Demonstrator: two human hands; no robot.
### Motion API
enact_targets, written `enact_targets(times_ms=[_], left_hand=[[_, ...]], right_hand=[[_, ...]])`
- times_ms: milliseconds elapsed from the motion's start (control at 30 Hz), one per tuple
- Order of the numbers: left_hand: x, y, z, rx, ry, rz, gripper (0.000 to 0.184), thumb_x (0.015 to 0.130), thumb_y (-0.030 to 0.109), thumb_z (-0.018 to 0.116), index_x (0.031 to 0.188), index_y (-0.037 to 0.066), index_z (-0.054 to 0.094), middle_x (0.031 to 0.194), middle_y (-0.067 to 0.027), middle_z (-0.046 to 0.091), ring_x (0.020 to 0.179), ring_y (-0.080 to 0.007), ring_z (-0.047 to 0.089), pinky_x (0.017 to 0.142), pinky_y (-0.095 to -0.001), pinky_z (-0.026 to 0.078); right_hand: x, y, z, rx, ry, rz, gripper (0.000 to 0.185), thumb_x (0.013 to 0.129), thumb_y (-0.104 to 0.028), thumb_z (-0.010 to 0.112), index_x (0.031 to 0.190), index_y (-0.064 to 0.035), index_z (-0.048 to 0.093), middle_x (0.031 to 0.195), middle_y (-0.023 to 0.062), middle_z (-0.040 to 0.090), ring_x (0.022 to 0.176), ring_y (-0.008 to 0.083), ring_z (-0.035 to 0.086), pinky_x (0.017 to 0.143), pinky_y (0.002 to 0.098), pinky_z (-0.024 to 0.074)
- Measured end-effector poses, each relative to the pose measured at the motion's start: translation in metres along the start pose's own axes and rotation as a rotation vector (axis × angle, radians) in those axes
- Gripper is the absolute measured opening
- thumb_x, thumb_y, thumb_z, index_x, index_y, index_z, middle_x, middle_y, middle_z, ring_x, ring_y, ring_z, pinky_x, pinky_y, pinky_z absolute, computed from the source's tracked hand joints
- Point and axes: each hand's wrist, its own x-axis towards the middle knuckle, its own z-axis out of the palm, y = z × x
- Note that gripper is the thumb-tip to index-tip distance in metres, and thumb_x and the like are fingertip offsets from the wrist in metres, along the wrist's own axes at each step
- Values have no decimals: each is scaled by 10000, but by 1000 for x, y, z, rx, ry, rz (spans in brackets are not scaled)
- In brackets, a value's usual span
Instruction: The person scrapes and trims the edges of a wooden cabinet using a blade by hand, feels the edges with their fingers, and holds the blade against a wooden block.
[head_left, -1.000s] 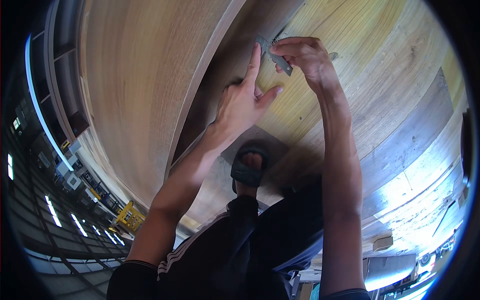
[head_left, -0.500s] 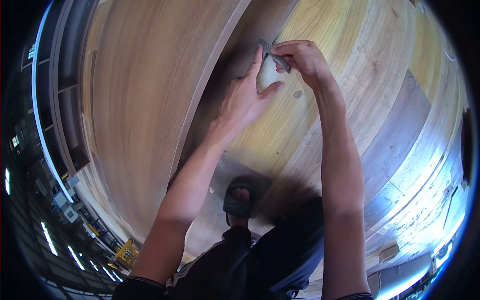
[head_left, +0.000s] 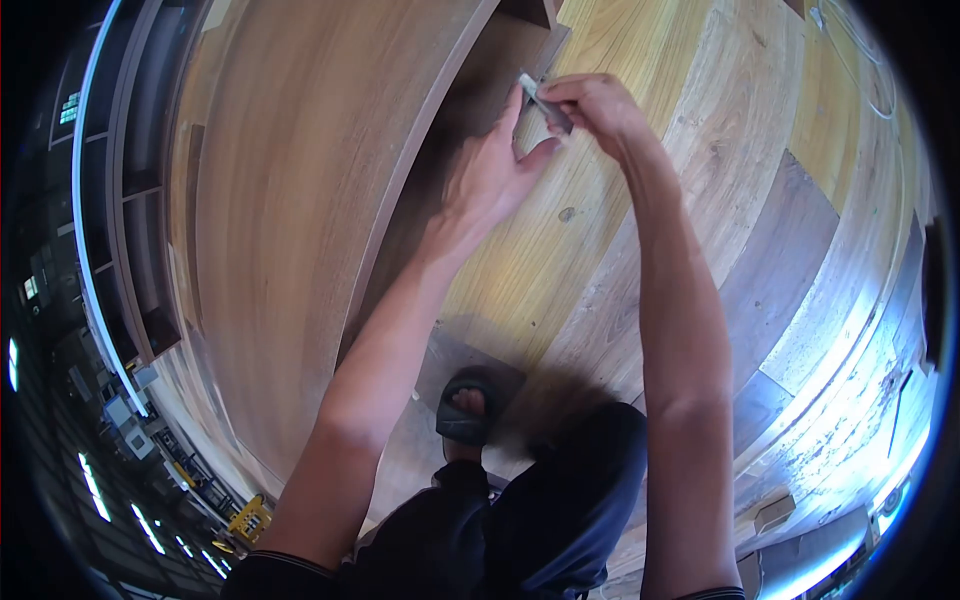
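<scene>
My right hand (head_left: 598, 106) pinches a small flat grey tool (head_left: 529, 87), scraper-like in shape, between thumb and fingers. Its far end catches the light and lies at the edge of a brown wooden board (head_left: 485, 75). Beside it, my left hand (head_left: 486, 178) is open, index finger stretched toward the tool's tip and thumb spread to the right. The left hand is slightly blurred over the board. A large upright wood-grain panel (head_left: 300, 160) rises left of both hands.
Wood-grain planks (head_left: 640, 240) cover the floor. A dark slipper (head_left: 463, 410) on my foot is below the hands. Shelving compartments (head_left: 145, 230) stand at far left, with a yellow crate (head_left: 248, 522) lower down. A white cable (head_left: 868, 50) lies at upper right.
The tool has turned, so its end now shows bright. Both hands have stayed close together at the board's edge while the view shifted slightly.
</scene>
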Motion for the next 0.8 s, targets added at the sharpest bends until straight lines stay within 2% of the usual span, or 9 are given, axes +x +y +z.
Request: enact_targets(times_ms=[67, 167, 233, 300, 400, 467, 533, 567, 800], left_hand=[[-40, -15, 5, -58, 193, 60, 819, 971, 459, 742, 1640, 143, 390, 856, -134, 763, 777, -354, 763, 708, -486, 591], [-116, -37, 4, -301, 222, -6, 499, 983, 433, 760, 1334, 95, 651, 797, -83, 746, 684, -199, 726, 669, -373, 576], [-158, -34, -13, -386, 199, -129, 408, 984, 431, 766, 1179, 75, 733, 776, -74, 739, 663, -153, 705, 660, -338, 567], [-174, -26, -29, -287, 42, -218, 268, 1020, 295, 765, 951, 38, 746, 755, -13, 696, 710, -54, 628, 642, -255, 509], [-143, -20, -15, -510, 147, -246, 309, 1032, 288, 750, 862, 31, 730, 729, -31, 704, 708, -43, 626, 654, -256, 511], [-107, -3, -11, -388, 191, -166, 259, 1035, 273, 740, 951, 29, 749, 822, -68, 754, 744, -113, 686, 714, -293, 544], [-71, -3, 6, -259, 516, 141, 240, 1025, 264, 740, 1073, 29, 751, 950, -111, 778, 889, -235, 745, 814, -354, 569], [-60, -8, 10, -253, 436, 93, 311, 1005, 241, 744, 1254, 55, 724, 1178, -138, 760, 1121, -324, 708, 959, -414, 543], [-36, -34, 40, -84, 497, 141, 576, 1010, 238, 704, 1521, 19, 554, 1552, -180, 570, 1416, -396, 544, 1187, -479, 387]], right_hand=[[-34, 19, 11, 180, -49, -85, 196, 919, -86, 740, 996, 92, 770, 743, 106, 696, 610, 180, 639, 565, 314, 470], [-88, 15, 19, 125, -1, 69, 228, 974, -112, 687, 1082, 82, 737, 878, 120, 718, 742, 195, 686, 696, 353, 550], [-113, 18, 5, 751, 320, 12, 249, 990, -143, 686, 1107, 74, 726, 890, 118, 702, 742, 197, 681, 696, 358, 573], [-126, 16, 14, 476, 319, 90, 254, 996, -151, 683, 1121, 67, 722, 895, 114, 700, 740, 195, 683, 690, 357, 582], [-113, -1, 18, 162, 323, 97, 264, 991, -168, 699, 1120, 59, 734, 879, 106, 695, 740, 183, 688, 668, 336, 592], [-90, -1, 9, 39, 263, 55, 262, 967, -175, 726, 1095, 52, 760, 868, 101, 706, 735, 172, 682, 688, 318, 580], [-71, 6, 8, 8, 195, 67, 258, 955, -177, 739, 1086, 42, 772, 878, 90, 718, 749, 159, 673, 700, 303, 569], [-64, 11, 9, -28, 125, 65, 253, 944, -179, 752, 1077, 33, 785, 888, 79, 730, 763, 147, 665, 712, 289, 558], [-46, 33, 33, -99, 61, 94, 242, 955, -188, 769, 1082, 17, 784, 867, 48, 739, 722, 99, 611, 664, 265, 500]])
